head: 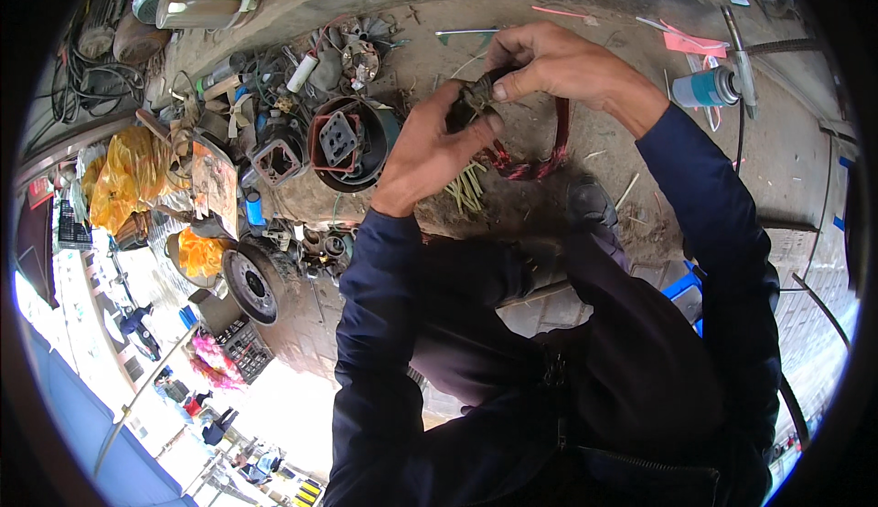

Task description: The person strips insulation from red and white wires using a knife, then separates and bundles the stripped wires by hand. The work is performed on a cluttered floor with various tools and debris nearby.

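My left hand (439, 143) and my right hand (549, 68) meet at the upper middle, both gripping a small dark, dirty part (475, 99) between thumbs and fingers; its exact kind cannot be told. Below and to the right of it, a loop of dark red enamelled wire (531, 167) hangs or lies near the ground; whether it joins the held part is hidden. Thin yellowish sticks (466, 188) lie in a pile under my left hand. Left of that hand stands a round metal housing (353, 143) with a grey plate with holes (337, 139) inside.
Greasy metal parts and a white cylinder (302, 73) crowd the left. A small wheel with a tyre (252, 283) stands lower left, near a black crate (245, 349). A spray can (705, 87) lies at the right, beside a metal bar (742, 68). My shoe (591, 202) is below the wire.
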Available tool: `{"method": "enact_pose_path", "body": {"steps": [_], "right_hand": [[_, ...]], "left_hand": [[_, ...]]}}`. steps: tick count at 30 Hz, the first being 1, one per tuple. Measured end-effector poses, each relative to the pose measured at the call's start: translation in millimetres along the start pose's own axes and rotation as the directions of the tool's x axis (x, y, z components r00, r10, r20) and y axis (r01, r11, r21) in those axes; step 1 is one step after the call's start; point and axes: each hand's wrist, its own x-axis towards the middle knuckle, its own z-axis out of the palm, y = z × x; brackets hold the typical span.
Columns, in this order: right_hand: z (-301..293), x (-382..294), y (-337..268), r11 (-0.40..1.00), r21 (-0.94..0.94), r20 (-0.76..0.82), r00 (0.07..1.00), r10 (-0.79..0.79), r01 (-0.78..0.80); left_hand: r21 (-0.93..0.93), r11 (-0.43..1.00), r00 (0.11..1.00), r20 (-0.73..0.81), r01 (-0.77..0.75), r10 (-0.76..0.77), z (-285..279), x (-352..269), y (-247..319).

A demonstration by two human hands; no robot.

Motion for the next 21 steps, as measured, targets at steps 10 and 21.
{"method": "enact_pose_path", "body": {"steps": [10,21], "right_hand": [[1.1,0.2,2.4,1.000,-0.019,-0.043,0.999,-0.009,0.009],[0.2,-0.2,2.4,0.999,0.018,-0.042,0.999,0.031,-0.031]], "left_hand": [[-0.164,0.979,0.976,-0.159,0.124,-0.150,17.3,-1.2,2.1],[-0.181,0.981,0.989,-0.117,0.073,-0.095,19.7,5.3,-12.4]]}}
